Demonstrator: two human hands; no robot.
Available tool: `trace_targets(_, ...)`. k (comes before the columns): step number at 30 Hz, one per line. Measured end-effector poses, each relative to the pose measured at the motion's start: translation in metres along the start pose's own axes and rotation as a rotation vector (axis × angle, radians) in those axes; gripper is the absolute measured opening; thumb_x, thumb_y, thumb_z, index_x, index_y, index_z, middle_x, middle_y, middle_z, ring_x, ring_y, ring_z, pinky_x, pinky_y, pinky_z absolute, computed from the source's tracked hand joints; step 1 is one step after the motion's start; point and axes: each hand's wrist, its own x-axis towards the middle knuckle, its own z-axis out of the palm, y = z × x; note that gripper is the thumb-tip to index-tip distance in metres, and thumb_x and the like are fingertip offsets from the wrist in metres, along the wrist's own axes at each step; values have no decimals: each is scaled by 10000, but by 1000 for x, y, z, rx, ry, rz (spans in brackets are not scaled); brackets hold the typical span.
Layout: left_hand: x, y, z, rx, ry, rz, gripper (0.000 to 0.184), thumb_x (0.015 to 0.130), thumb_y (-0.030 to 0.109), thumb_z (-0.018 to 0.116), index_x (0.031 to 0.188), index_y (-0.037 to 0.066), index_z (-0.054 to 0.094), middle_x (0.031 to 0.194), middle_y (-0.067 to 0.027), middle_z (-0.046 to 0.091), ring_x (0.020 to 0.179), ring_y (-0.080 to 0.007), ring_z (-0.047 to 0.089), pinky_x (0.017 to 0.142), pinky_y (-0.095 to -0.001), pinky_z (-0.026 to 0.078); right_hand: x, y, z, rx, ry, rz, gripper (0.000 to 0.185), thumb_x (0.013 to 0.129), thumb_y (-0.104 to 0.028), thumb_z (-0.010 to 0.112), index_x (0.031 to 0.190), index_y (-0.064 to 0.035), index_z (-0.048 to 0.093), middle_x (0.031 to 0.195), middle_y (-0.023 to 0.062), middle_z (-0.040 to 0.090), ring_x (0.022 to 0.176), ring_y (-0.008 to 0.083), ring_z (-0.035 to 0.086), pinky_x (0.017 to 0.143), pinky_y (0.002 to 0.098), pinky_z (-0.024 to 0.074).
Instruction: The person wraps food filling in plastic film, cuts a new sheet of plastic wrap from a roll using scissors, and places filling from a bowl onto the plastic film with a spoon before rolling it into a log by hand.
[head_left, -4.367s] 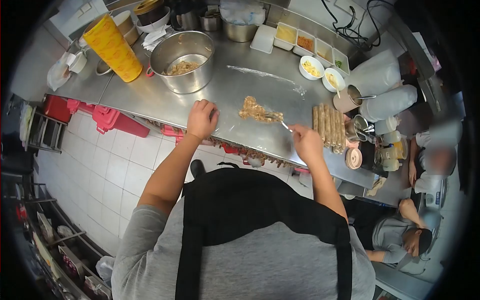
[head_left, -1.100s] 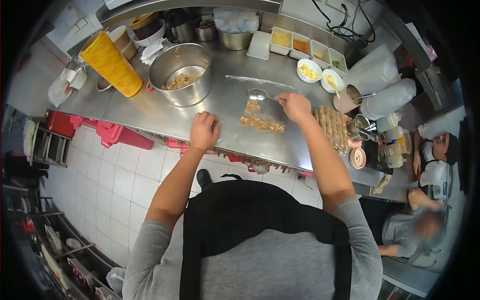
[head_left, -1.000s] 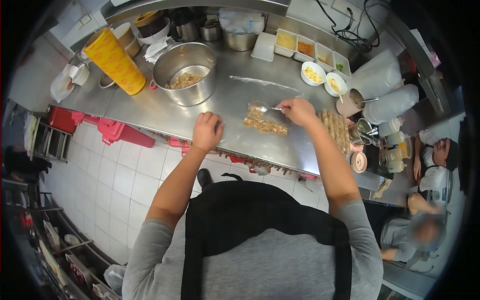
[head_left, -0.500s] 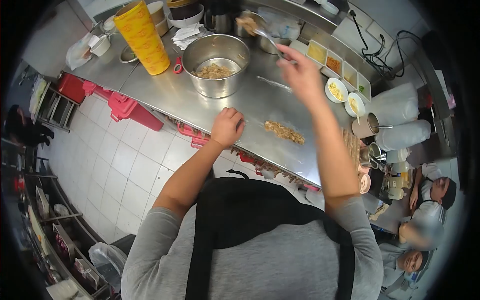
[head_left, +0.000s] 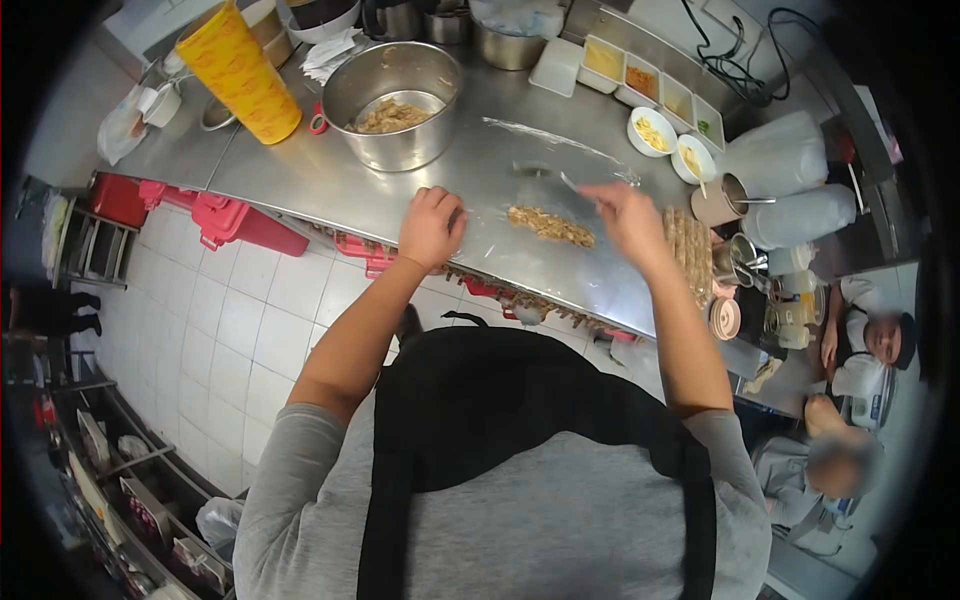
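Observation:
My right hand point(head_left: 630, 218) grips the thin handle of a metal spoon point(head_left: 569, 181) over the steel counter; the spoon's head is blurred. Just below and to its left lies a strip of chunky brown filling point(head_left: 550, 227). Clear plastic film point(head_left: 555, 136) shows as a shiny creased line on the counter beyond. My left hand point(head_left: 432, 228) rests by the counter's front edge, left of the strip, with its fingers curled; what they hold, if anything, is hidden. Farther back stands a deep steel pot point(head_left: 395, 140) with more filling point(head_left: 394, 115) at its bottom.
A yellow patterned roll point(head_left: 240, 75) stands at the left. Topping containers point(head_left: 640, 82) and white bowls point(head_left: 650, 132) sit at the back right. Wrapped rolls point(head_left: 687, 250) lie right of my right hand. Two people point(head_left: 870, 340) are at the far right.
My right hand has come down and nearer from above the back of the counter, where the spoon carried a lump of filling. My left hand stays by the edge; the camera view has shifted slightly.

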Motion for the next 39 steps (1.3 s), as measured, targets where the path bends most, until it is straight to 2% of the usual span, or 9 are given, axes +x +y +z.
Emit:
trace_targets(3, 0, 0, 2, -8, 17, 7, 116, 755, 114, 691, 843, 77, 625, 880, -90, 579, 872, -315, 536, 774, -414, 469, -37, 18, 40, -44, 21, -33, 318, 838, -51, 542, 1072, -177, 717, 996, 156, 657, 879, 377, 636, 756, 467, 509)
trace_targets(9, 0, 0, 5, -5, 25, 2, 113, 752, 114, 689, 843, 84, 630, 868, -89, 575, 860, -316, 536, 764, -416, 470, -61, 8, 27, 7, 37, 39, 305, 824, -65, 536, 1033, -180, 726, 997, 147, 662, 860, 363, 643, 750, 454, 522)
trace_targets(12, -1, -1, 5, -2, 17, 4, 110, 754, 114, 687, 845, 83, 633, 870, -90, 580, 856, -319, 538, 765, -420, 469, -62, -8, 45, -9, 40, 64, 343, 811, 13, 534, 1049, -152, 718, 966, 147, 656, 854, 369, 632, 738, 439, 507)
trace_targets(15, -2, -2, 5, 17, 14, 4, 110, 767, 123, 689, 855, 82, 637, 875, -93, 583, 857, -316, 539, 763, -412, 465, -65, 1, 33, 31, 119, 43, 308, 837, -57, 525, 1032, -187, 725, 988, 129, 656, 849, 366, 644, 745, 456, 523)
trace_targets(18, 0, -1, 4, 32, 4, 14, 106, 775, 127, 688, 858, 82, 638, 876, -94, 584, 860, -314, 538, 765, -408, 462, -81, 18, 11, -28, 88, 120, 316, 829, -49, 529, 1040, -187, 721, 991, 127, 647, 843, 369, 644, 738, 460, 520)
trace_targets(21, -1, 1, 4, 31, -5, 16, 98, 779, 121, 683, 855, 80, 636, 876, -94, 583, 862, -314, 536, 768, -407, 458, -86, 28, 36, -82, 109, 117, 313, 819, -24, 554, 1046, -162, 722, 962, 135, 655, 823, 350, 638, 711, 430, 512)
trace_targets(27, 0, 2, 4, 32, 8, 18, 91, 781, 112, 680, 846, 76, 627, 873, -94, 582, 856, -314, 534, 762, -406, 455, -97, 16, 21, -51, 89, 143, 299, 815, -43, 573, 1048, -157, 720, 962, 141, 658, 827, 358, 640, 720, 434, 520)
trace_targets(33, -1, 3, 4, 39, -2, 8, 98, 771, 105, 683, 847, 76, 629, 873, -91, 581, 854, -311, 535, 761, -408, 453, -78, 4, 46, 42, 171, 77, 296, 812, -44, 578, 1040, -164, 722, 989, 134, 651, 828, 359, 638, 718, 444, 512)
trace_targets(39, -1, 0, 5, 36, 9, 32, 103, 762, 102, 686, 846, 79, 630, 865, -92, 578, 848, -313, 534, 764, -408, 450, -93, 23, 29, -14, 139, 144, 320, 808, -32, 535, 1026, -164, 727, 955, 130, 647, 818, 356, 643, 715, 448, 519)
